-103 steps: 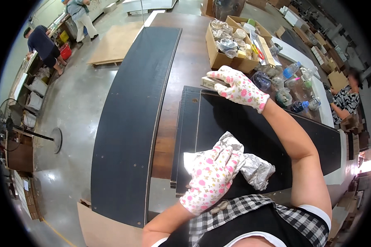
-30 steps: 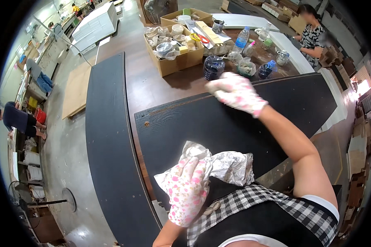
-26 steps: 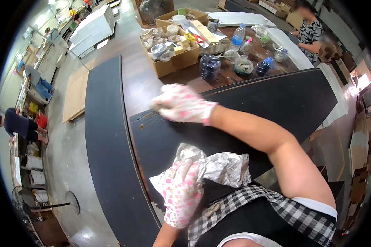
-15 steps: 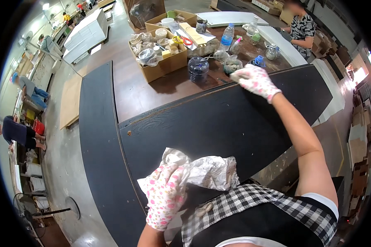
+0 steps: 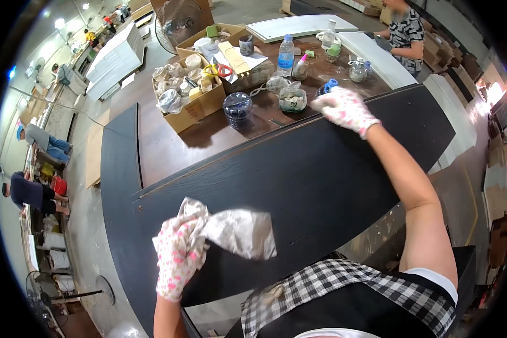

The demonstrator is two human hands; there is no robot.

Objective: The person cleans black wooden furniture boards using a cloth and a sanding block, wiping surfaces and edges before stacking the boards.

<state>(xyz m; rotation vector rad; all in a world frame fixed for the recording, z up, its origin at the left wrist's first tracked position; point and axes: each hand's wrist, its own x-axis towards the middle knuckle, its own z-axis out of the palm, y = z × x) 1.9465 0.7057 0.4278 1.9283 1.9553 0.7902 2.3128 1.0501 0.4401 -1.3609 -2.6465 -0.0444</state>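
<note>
My left hand (image 5: pixel 180 252), in a white glove with pink flowers, is closed around a crumpled white cloth or paper (image 5: pixel 241 234). One part of it sticks up above the fingers and a loose part hangs to the right, over a long black panel (image 5: pixel 276 183). My right hand (image 5: pixel 348 111), in a matching glove, is at the panel's far edge with its fingers drawn together. Whatever those fingers hold, if anything, cannot be made out. A blue-capped container (image 5: pixel 328 86) stands just behind the right hand. The panel's left end meets another black panel (image 5: pixel 118 169).
Beyond the panel, a brown tabletop (image 5: pixel 169 155) carries a cardboard box (image 5: pixel 194 112) of containers, a dark plastic tub (image 5: pixel 238 110), a water bottle (image 5: pixel 285 56) and several jars. White curved panels (image 5: pixel 298 27) lie behind. A co-worker (image 5: pixel 407 39) stands at the far right.
My left hand has moved left with the crumpled white material. My right hand stays near the panel's far edge. The view has shifted, and the tabletop things appear farther left.
</note>
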